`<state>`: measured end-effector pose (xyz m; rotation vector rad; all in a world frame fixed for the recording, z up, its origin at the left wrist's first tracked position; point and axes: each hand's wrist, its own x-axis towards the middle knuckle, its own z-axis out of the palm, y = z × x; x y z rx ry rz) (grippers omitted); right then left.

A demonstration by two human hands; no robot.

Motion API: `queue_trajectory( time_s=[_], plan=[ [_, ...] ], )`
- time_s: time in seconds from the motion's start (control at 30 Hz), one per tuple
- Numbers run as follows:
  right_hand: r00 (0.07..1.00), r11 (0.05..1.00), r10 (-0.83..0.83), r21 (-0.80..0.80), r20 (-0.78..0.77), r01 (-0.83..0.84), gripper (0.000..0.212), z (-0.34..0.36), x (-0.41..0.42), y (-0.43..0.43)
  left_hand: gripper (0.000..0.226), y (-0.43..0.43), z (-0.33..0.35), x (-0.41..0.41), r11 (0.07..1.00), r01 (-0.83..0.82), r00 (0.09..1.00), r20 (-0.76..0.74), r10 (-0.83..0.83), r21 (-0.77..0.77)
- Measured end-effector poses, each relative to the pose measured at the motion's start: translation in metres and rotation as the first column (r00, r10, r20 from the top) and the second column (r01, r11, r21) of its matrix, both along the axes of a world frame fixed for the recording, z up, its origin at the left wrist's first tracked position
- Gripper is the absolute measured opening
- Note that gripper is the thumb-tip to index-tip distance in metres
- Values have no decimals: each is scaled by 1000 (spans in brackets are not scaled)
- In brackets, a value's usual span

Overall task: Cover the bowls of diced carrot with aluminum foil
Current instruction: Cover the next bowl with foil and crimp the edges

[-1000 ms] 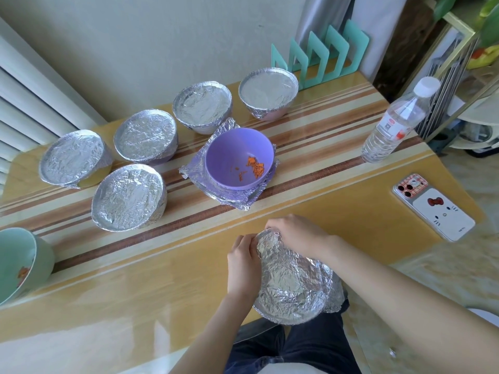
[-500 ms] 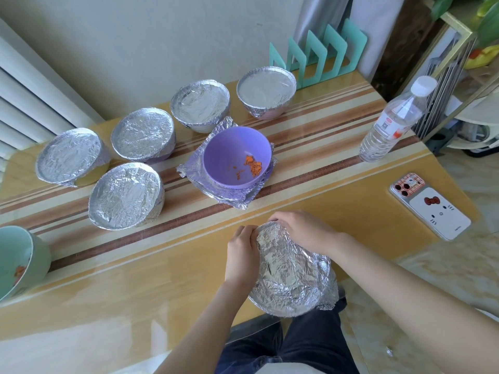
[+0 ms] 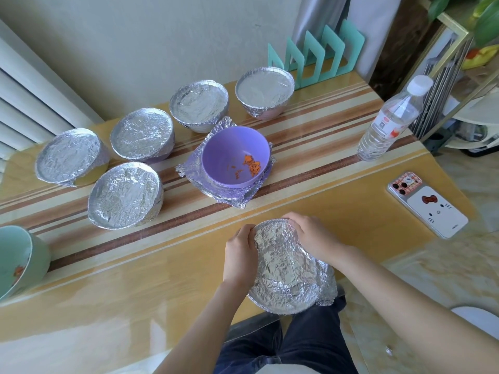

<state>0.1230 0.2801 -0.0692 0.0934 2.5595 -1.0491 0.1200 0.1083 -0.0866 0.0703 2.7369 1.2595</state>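
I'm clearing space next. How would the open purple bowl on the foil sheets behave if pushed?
The purple bowl probably feels light: it looks plastic and holds only a few carrot pieces. Pushed, it would likely skid on the foil sheets beneath, perhaps dragging them along. The sheets look thin and would crumple easily.

Foil [image 3: 286, 268] under your fingers [image 3: 297, 223]: thin metal, crumpled, bright sheen.
Purple bowl [image 3: 232, 147] beyond your fingers: smooth plastic, soft satin finish.
Table [image 3: 108, 292] beneath your fingers: glossy, reflective, wood-look stripes.
Bottle [image 3: 388, 120] far right of your fingers: clear ribbed plastic.
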Motion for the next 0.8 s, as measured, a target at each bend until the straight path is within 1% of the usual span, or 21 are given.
queue_trajectory(
  time_s=[0.07, 0.2, 0.37, 0.53, 0.63, 0.7, 0.8],
  plan=[
    [1000, 1000, -7, 13, 8, 7, 35, -2, 3, 1, 19, 0, 0, 1, 1000, 0, 1000, 0, 0, -1],
    [1000, 1000, -11, -20, 8, 11, 34, 2, 2, 0, 19, -1, -1, 2, 1000, 2, 1000, 10, -2, -1],
    [999, 999, -38, 23, -4, 38, 32, -3, 5, -2, 21, -2, -2, 9, 998, -60, 998, 28, 60, 17],
    [1000, 1000, -10, 11, 22, 10, 29, -2, 1, -3, 38, -3, -1, 13, 996, -19, 1000, 15, 21, -92],
    [996, 996, 67, 48, 66, -70, 31, -2, -2, 0, 22, -5, 1, 11, 993, 13, 999, -43, -18, -115],
    [983, 984, 146, 86, 109, -155, 38, 4, -5, 1, 18, -4, 2, 6, 997, 39, 997, -64, -44, -70],
    [975, 970, 204, 112, 90, -214, 46, 11, -12, -5, 13, -2, 1, -3, 997, 69, 994, -78, -71, -24]
  ],
)
